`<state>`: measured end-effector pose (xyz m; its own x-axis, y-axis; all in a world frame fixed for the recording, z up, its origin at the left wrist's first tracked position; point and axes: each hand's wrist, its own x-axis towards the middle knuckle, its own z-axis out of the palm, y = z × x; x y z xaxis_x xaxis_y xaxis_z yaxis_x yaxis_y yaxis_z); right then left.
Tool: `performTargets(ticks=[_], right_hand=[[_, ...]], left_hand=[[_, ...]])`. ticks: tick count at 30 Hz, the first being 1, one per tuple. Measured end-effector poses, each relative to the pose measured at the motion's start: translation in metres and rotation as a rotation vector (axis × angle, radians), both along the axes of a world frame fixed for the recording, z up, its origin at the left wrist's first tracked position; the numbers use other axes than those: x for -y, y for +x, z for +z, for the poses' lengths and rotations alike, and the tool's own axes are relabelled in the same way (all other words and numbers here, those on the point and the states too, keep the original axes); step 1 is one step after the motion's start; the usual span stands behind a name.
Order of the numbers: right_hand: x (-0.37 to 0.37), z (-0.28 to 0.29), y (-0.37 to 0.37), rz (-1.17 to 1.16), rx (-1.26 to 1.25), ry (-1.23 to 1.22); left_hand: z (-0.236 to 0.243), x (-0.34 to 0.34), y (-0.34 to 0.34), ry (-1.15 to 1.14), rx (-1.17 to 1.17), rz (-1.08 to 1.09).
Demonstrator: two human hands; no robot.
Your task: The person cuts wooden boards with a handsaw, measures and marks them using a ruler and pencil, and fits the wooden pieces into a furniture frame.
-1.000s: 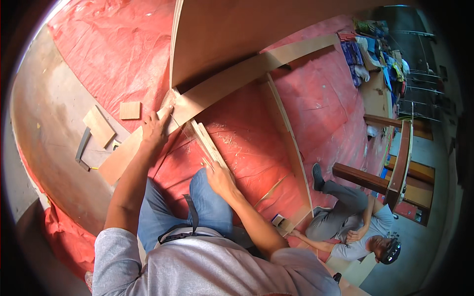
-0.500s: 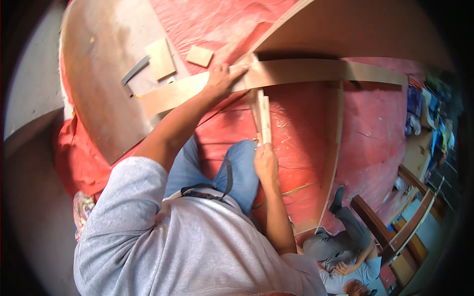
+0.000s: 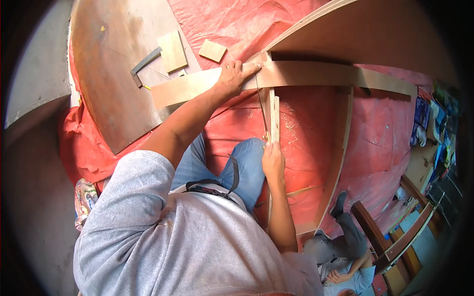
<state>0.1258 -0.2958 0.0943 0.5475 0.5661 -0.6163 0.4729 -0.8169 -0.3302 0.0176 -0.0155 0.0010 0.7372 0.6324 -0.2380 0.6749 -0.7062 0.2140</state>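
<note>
A long, thin plywood strip (image 3: 316, 74) lies across the frame in front of me. My left hand (image 3: 232, 78) grips its left part, fingers at the far edge and thumb stretched along the top. Beside that thumb, a thin handsaw blade (image 3: 262, 106) crosses the strip and runs back toward me. My right hand (image 3: 274, 163) is closed at its near end, hiding the handle. Right alongside the blade stands a pale upright plywood edge (image 3: 275, 116), passing under the strip.
A curved brown board (image 3: 108, 84) at the left bears a try square (image 3: 146, 61) and a wood block (image 3: 172, 52); another block (image 3: 213, 50) lies on red sheeting (image 3: 306, 133). A large panel (image 3: 365, 39) rises far right. Another person (image 3: 340, 246) sits lower right, near wooden frame pieces (image 3: 407, 234).
The view has shifted, so most things sit slightly farther right. The saw blade, blurred before, now shows as a sharp line up to the strip. Both hands keep their holds.
</note>
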Motion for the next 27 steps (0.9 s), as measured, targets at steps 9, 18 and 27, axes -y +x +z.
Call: performTargets(ticks=[9, 18, 27], right_hand=[[-0.073, -0.06, 0.009, 0.088, 0.086, 0.199], [-0.036, -0.059, -0.023, 0.036, -0.073, 0.374], [-0.134, -0.116, -0.055, 0.21, 0.047, 0.575]], left_hand=[[0.001, -0.021, 0.001, -0.042, -0.062, -0.035], [0.057, -0.04, -0.039, -0.105, -0.017, -0.027], [0.107, -0.046, -0.154, -0.664, 0.362, 0.153]])
